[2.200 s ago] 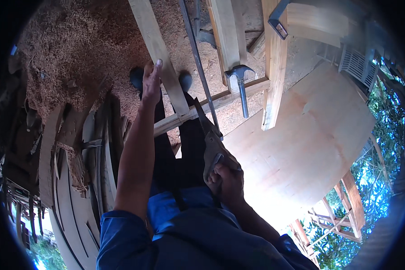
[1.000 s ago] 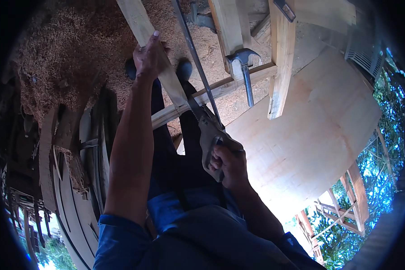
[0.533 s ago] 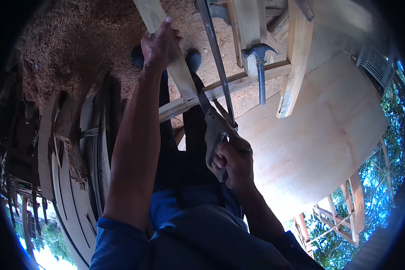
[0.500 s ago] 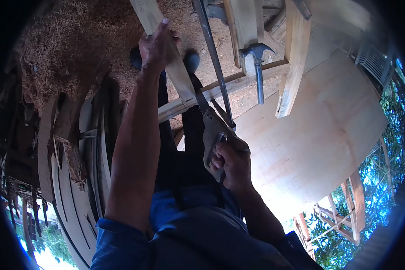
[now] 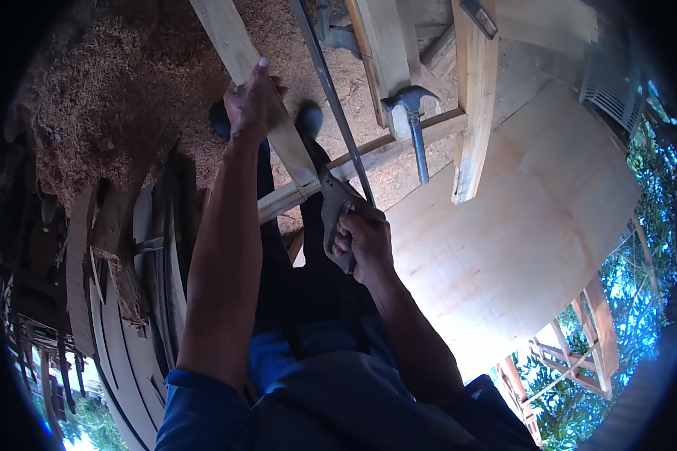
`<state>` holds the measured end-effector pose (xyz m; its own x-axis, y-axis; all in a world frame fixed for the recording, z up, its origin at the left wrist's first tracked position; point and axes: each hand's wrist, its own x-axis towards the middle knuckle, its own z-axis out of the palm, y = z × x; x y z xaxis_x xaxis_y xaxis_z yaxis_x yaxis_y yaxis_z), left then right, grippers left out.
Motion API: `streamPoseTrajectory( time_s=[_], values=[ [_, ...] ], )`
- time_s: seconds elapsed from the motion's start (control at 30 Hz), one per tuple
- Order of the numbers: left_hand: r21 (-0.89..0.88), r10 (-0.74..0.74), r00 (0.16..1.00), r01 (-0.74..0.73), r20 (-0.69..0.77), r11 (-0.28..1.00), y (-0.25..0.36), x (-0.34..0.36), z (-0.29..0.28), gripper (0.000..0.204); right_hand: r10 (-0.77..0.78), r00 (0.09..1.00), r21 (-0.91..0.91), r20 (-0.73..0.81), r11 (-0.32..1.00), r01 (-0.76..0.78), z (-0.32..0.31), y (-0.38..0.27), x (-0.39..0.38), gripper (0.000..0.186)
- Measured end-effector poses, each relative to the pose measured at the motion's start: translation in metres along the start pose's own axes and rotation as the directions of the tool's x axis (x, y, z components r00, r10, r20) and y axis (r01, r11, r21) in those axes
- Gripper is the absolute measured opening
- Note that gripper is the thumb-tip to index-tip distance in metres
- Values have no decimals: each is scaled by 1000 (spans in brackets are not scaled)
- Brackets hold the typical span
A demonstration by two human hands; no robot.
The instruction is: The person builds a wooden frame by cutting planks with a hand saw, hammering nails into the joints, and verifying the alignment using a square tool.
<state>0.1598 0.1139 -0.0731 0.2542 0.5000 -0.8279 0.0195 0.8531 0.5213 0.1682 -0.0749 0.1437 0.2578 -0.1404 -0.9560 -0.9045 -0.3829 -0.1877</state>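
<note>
My left hand (image 5: pixel 250 101) grips a pale wooden plank (image 5: pixel 286 143) that runs from the top edge down to a crosspiece (image 5: pixel 278 203). My right hand (image 5: pixel 357 240) is closed round the handle of a handsaw (image 5: pixel 331 207); its blade is mostly hidden by the plank's lower end, where the two meet. A long dark bar (image 5: pixel 331 98) lies just right of the plank. A claw hammer (image 5: pixel 415 135) rests on the framing, right of both hands. My feet and dark-trousered legs show beneath the plank.
Wood shavings (image 5: pixel 113 90) cover the ground at upper left. Stacked boards (image 5: pixel 113 286) fill the lower left. A large plywood sheet (image 5: pixel 526 210) takes up the right, beside upright timbers (image 5: pixel 474 150). A dark angled tool (image 5: pixel 481 19) rests on a timber; foliage (image 5: pixel 632 301) shows beyond.
My right hand and saw have moved up and left, the blade passing farther beyond the plank's end. My left hand closed around the plank higher up than 2.2 seconds ago.
</note>
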Motion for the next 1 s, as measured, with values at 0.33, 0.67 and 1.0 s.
streamPoseTrajectory(
  time_s=[0.33, 0.67, 1.0],
  values=[
    [-59, 28, 999, -27, 19, 998, -2, -3, -2, 46, 38, 999, -28, -25, 999, -38, 8, 9, 6, 7],
    [-52, 7, 1000, -6, 14, 999, -5, -2, 2, 50, 70, 996, -47, -55, 996, -73, 2, 13, 10, 10],
    [-58, -31, 1000, 31, 1, 998, -5, 1, -2, 43, 76, 996, -7, -49, 997, -77, 4, 9, 29, 11]
  ],
)
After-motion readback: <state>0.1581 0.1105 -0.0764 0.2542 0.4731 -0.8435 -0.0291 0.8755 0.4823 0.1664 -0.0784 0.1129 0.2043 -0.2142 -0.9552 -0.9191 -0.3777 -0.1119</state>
